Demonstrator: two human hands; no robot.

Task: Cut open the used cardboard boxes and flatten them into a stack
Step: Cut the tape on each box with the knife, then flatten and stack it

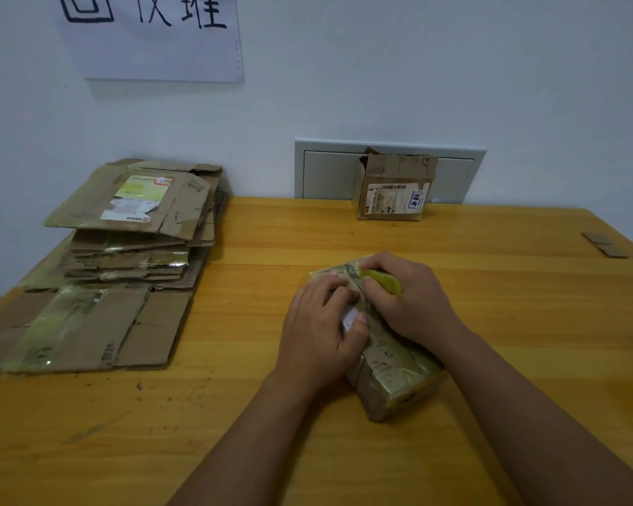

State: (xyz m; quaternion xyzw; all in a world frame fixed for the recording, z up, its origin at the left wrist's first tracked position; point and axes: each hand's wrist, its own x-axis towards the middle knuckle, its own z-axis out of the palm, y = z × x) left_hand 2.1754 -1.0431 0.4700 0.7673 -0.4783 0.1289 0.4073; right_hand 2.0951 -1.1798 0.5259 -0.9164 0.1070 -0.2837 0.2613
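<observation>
Against a pale wall stands the yellow wooden desk (454, 242). At its left lies a stack of flattened brown cardboard boxes (125, 257). A small torn-open cardboard box with a shipping label (395, 191) sits at the back edge (touching the wall). Near the middle lies a taped brown cardboard box (395, 370); the left hand (318, 330) presses on it, fingers bent, while the right hand (410, 301) grips a yellow-handled cutter (382, 281) against its top.
</observation>
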